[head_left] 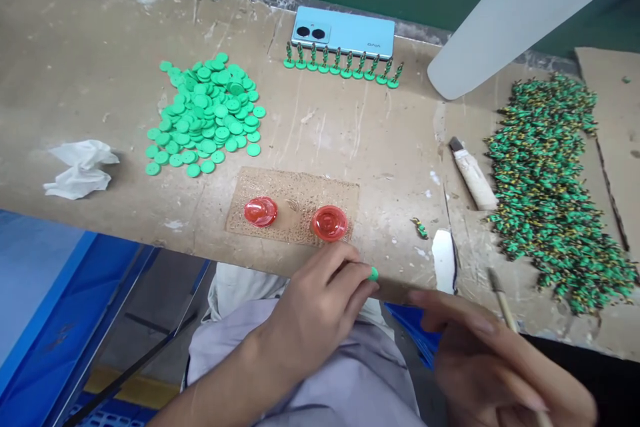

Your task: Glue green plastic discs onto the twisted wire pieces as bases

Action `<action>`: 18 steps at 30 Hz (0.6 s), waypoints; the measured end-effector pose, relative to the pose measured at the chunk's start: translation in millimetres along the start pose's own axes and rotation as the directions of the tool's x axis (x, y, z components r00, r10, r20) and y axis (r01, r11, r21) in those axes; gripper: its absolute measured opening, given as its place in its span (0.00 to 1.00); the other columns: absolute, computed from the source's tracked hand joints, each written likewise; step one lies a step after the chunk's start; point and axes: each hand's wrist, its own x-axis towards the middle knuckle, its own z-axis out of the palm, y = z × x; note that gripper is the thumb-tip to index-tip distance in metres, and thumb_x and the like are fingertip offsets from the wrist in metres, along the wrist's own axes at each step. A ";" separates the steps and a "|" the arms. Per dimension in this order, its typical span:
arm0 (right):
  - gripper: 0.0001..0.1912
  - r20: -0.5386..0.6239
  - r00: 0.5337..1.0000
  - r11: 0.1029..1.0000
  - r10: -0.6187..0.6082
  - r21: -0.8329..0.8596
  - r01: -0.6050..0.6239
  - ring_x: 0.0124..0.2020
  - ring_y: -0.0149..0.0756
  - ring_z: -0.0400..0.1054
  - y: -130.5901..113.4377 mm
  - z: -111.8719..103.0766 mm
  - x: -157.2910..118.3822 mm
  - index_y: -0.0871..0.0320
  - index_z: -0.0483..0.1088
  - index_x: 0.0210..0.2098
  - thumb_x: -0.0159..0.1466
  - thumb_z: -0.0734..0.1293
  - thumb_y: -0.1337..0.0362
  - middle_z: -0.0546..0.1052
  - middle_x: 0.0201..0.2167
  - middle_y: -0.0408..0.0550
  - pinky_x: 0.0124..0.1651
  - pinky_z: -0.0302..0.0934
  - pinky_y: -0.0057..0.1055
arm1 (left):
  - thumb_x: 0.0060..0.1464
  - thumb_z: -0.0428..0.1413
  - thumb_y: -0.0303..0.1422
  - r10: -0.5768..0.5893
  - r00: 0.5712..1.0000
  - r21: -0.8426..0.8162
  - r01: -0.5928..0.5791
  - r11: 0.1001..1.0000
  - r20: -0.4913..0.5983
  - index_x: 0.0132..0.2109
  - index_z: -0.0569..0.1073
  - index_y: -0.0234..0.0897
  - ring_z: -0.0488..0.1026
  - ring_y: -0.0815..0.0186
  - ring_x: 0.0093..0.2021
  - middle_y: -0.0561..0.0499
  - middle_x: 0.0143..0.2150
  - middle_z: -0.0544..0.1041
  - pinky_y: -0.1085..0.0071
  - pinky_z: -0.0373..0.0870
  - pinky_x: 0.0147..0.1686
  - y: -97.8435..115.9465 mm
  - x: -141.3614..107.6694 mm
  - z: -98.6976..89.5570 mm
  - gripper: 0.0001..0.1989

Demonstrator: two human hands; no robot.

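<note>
My left hand (325, 300) is closed, pinching a small green disc (373, 273) between thumb and fingers at the table's front edge. My right hand (505, 360), slightly blurred, is curled around a thin brush (505, 300) whose bristles point away from me; the handle runs behind the fingers and shows again below them. Just beyond my left hand, two red cups (330, 223) of clear liquid stand on a cardboard piece (295, 180). A single green, black and gold figurine (419, 228) lies on the table between my right hand and the cups.
Green discs (205, 113) form a pile at the left, with a crumpled tissue (83, 167) beside it. Several figurines on discs (345, 70) stand before a blue phone (350, 30). At right are a heap of figurines (555, 200), a wrapped tool (473, 177) and a pale post (525, 20).
</note>
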 end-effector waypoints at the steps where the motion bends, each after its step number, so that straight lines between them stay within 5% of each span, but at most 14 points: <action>1: 0.24 0.062 0.996 0.998 -0.063 -0.004 0.064 0.45 0.44 0.85 2.0 1.4 6.3 0.48 0.69 0.70 0.76 0.63 0.67 0.86 0.52 0.52 0.40 0.81 0.35 | 0.70 0.59 0.23 -0.002 1.000 -0.003 0.002 1.000 0.003 0.47 0.76 0.33 0.78 0.64 0.42 0.48 0.44 0.77 0.68 0.78 0.43 -0.3 0.0 -0.1 0.03; 6: 0.28 0.188 0.922 0.939 -0.339 0.013 0.342 0.53 0.45 0.84 11.4 11.3 37.1 0.65 0.60 0.76 0.78 0.62 0.68 0.83 0.57 0.63 0.51 0.83 0.38 | 0.70 0.58 0.22 -0.014 1.000 -0.006 0.014 1.000 0.003 0.45 0.76 0.34 0.77 0.63 0.42 0.48 0.43 0.77 0.68 0.78 0.43 -1.1 -0.3 1.6 0.04; 11: 0.28 0.222 0.902 0.928 -0.370 0.050 0.369 0.57 0.45 0.81 17.3 9.3 32.7 0.65 0.61 0.75 0.77 0.62 0.73 0.81 0.60 0.64 0.50 0.83 0.39 | 0.69 0.58 0.22 -0.033 0.999 0.012 0.033 0.999 -0.020 0.45 0.76 0.34 0.78 0.63 0.42 0.48 0.43 0.77 0.67 0.78 0.43 1.1 -0.2 3.5 0.04; 18: 0.17 0.306 0.892 0.931 -0.333 -0.045 0.362 0.48 0.40 0.85 6.1 6.8 48.4 0.66 0.72 0.61 0.75 0.61 0.76 0.86 0.51 0.60 0.46 0.80 0.32 | 0.71 0.56 0.23 -0.020 0.999 0.018 0.021 1.000 -0.024 0.45 0.76 0.34 0.78 0.63 0.42 0.47 0.43 0.77 0.66 0.79 0.43 1.2 -0.4 4.2 0.05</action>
